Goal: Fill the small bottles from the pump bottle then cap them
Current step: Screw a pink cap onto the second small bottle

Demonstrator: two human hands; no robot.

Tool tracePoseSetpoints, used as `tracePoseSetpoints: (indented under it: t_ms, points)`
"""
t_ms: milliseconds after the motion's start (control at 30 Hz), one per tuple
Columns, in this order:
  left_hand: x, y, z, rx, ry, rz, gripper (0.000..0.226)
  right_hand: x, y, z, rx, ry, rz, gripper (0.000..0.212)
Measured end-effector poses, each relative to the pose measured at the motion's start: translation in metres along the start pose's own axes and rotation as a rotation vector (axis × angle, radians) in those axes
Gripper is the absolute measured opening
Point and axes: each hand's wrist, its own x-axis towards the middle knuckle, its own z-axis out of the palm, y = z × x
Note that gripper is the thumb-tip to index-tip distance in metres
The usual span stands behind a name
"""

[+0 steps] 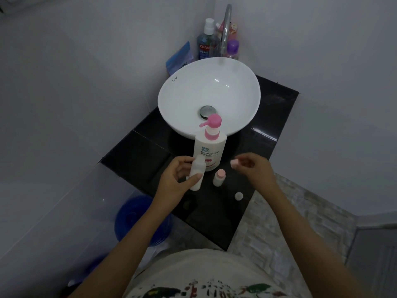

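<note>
Below the white sink (169,100), at centre frame, the left hand (180,175) is clamped around a small white bottle (196,176), which tilts with its open neck toward the upper right. The right hand (253,166) pinches a pink cap (234,163) just right of that neck, with a clear gap between them. The pump bottle (209,151) stands upright directly behind the held bottle, spout pointing left. A second small bottle (219,178) stands capped on the dark counter (137,151), with a loose white cap (238,196) lower right. Capping likely calls for the right hand to travel left onto the neck.
</note>
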Motion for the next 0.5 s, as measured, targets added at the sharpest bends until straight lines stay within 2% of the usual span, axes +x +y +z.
tracePoseSetpoints:
  t_ms: [67,133,267,500]
  points:
    - [0.000,0.002,0.002,-0.017,-0.004,-0.001,0.032,-0.012,-0.024,-0.013,0.209,-0.040,-0.055,0.023]
    - [-0.001,0.003,0.003,-0.029,-0.041,-0.003,0.027,-0.021,-0.041,-0.019,0.293,-0.101,-0.123,0.021]
    - [-0.002,0.008,0.004,-0.065,-0.115,-0.005,0.024,-0.032,-0.054,-0.019,0.250,-0.195,-0.201,0.023]
    - [-0.005,0.020,0.004,-0.095,-0.169,0.010,0.024,-0.036,-0.051,-0.024,0.149,-0.260,-0.271,0.029]
